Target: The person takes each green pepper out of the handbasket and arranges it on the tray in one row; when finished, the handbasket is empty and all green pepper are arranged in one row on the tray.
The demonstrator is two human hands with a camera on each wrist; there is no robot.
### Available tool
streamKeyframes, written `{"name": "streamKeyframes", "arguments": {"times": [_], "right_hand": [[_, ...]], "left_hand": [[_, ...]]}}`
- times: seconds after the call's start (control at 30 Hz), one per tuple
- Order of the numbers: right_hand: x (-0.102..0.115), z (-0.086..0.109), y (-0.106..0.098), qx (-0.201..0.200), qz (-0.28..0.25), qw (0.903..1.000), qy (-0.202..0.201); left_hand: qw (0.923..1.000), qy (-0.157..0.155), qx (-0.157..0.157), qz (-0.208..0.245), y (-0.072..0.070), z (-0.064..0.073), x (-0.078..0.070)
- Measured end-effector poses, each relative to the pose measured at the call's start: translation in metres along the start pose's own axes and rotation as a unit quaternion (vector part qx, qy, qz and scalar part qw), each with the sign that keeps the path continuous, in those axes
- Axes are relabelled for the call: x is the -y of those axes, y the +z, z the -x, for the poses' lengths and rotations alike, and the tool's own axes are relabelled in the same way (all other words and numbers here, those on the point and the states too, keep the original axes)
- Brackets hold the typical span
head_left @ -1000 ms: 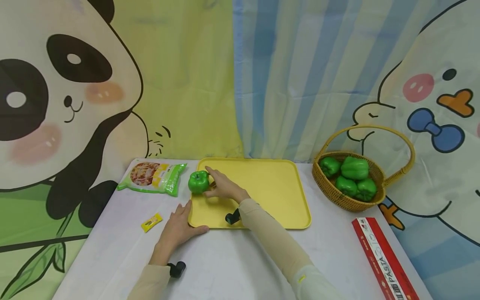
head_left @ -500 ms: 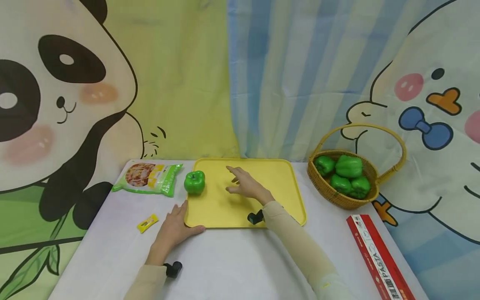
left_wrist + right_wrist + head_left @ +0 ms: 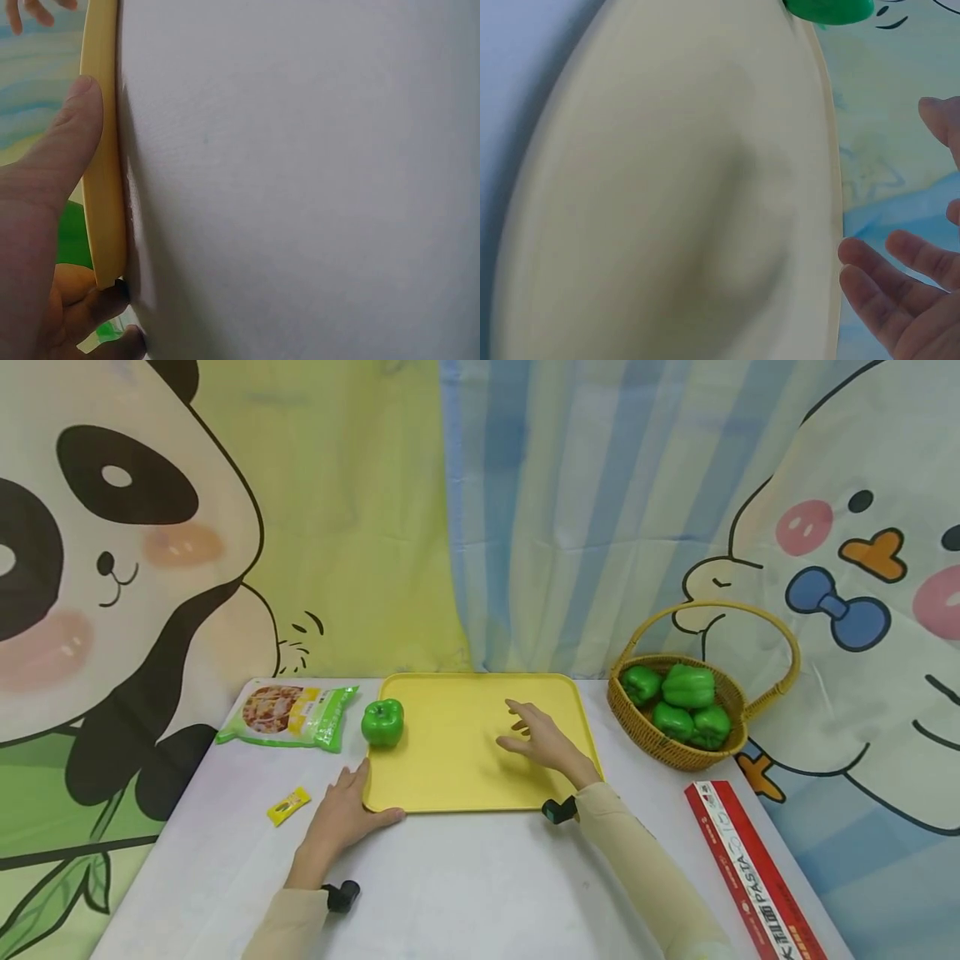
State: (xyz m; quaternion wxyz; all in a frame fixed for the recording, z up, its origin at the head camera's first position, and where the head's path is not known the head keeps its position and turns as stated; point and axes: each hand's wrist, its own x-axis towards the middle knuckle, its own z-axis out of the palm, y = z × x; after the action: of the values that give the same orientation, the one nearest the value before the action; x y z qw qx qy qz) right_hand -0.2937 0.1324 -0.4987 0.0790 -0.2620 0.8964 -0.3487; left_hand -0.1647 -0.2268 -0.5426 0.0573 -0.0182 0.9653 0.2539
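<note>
My left hand (image 3: 347, 811) rests at the near left corner of a yellow tray (image 3: 480, 777). Its straight thumb (image 3: 75, 127) lies against the tray's front rim, while the fingertips touch the left side. One green bell pepper (image 3: 382, 722) stands upright on the tray near its left edge. Over the tray's right half hovers my right hand (image 3: 547, 741), fingers spread and slightly bent, with nothing in it. The right wrist view shows its fingers (image 3: 870, 292) apart and its shadow on the tray; the pepper's green edge (image 3: 831, 9) shows at the top.
A wicker basket (image 3: 656, 752) with several green peppers and a tall handle stands at the back right. Nearer lies a long red pasta box (image 3: 750, 868). A green food bag (image 3: 292, 714) and a small yellow packet (image 3: 288, 806) lie left of the tray. A printed curtain (image 3: 517, 527) hangs behind.
My right hand has let go of the green bell pepper and moved right across the tray. The pepper stays at the tray's left edge. My left hand keeps its place at the corner.
</note>
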Motion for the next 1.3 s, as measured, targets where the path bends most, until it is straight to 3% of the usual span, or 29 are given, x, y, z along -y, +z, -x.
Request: {"name": "streamKeyframes", "arguments": {"times": [0.33,0.67,1.03,1.3], "right_hand": [[-0.017,0.031,-0.026,-0.058,0.005,0.9982,0.015],[-0.034,0.056,-0.064,-0.126,0.057,0.9900,0.028],[-0.058,0.086,-0.109,-0.237,0.113,0.9630,0.061],[-0.074,0.107,-0.132,-0.297,0.108,0.9408,0.123]], "left_hand": [[0.9999,-0.008,0.010,0.006,-0.001,0.000,-0.001],[0.9998,-0.008,0.015,0.005,-0.001,0.000,0.002],[0.9999,0.003,0.015,0.005,-0.003,0.000,0.000],[0.9999,0.001,0.015,-0.007,0.000,-0.002,0.002]]}}
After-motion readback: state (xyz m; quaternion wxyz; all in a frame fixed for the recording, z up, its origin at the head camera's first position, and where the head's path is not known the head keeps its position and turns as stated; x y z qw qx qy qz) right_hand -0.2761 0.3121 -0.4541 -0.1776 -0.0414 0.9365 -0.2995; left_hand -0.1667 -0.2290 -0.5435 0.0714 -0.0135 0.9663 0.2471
